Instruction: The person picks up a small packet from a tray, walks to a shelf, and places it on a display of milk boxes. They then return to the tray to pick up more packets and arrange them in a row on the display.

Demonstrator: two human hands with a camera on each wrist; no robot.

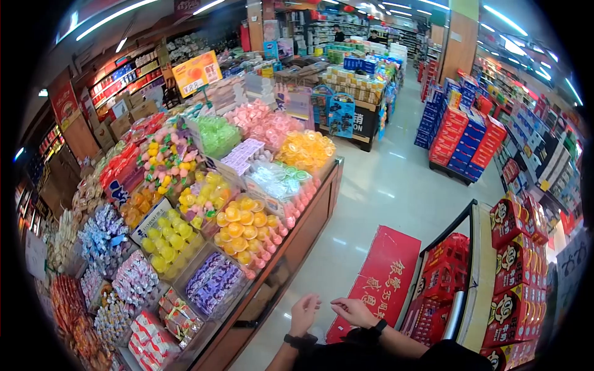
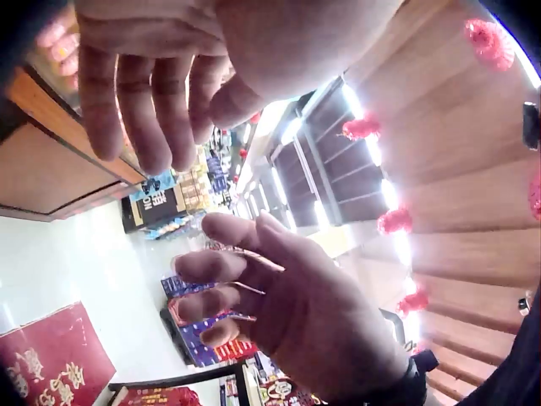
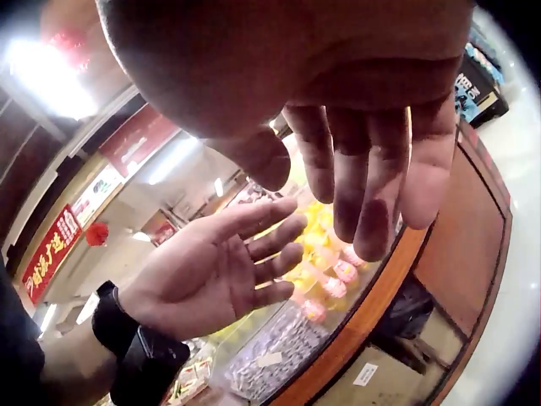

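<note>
Both hands hover in front of the body at the bottom of the head view, palms turned toward each other with a gap between them. My left hand (image 1: 304, 314) holds nothing, its fingers loosely bent; the candy stand is the nearest thing to it. Opposite it, my right hand (image 1: 356, 312) is likewise without any object, over the red floor mat (image 1: 385, 266). The left wrist view shows the relaxed fingers of the right hand (image 2: 313, 313) from close by. In the right wrist view the left hand (image 3: 207, 275) has its fingers extended.
A wooden stand (image 1: 322, 204) bears bins of wrapped candy and orange jelly cups (image 1: 244, 222) on the left. Red cartons (image 1: 513, 266) and a metal-framed shelf (image 1: 461, 247) flank the right side. Stacked boxes (image 1: 461, 139) stand farther along the aisle.
</note>
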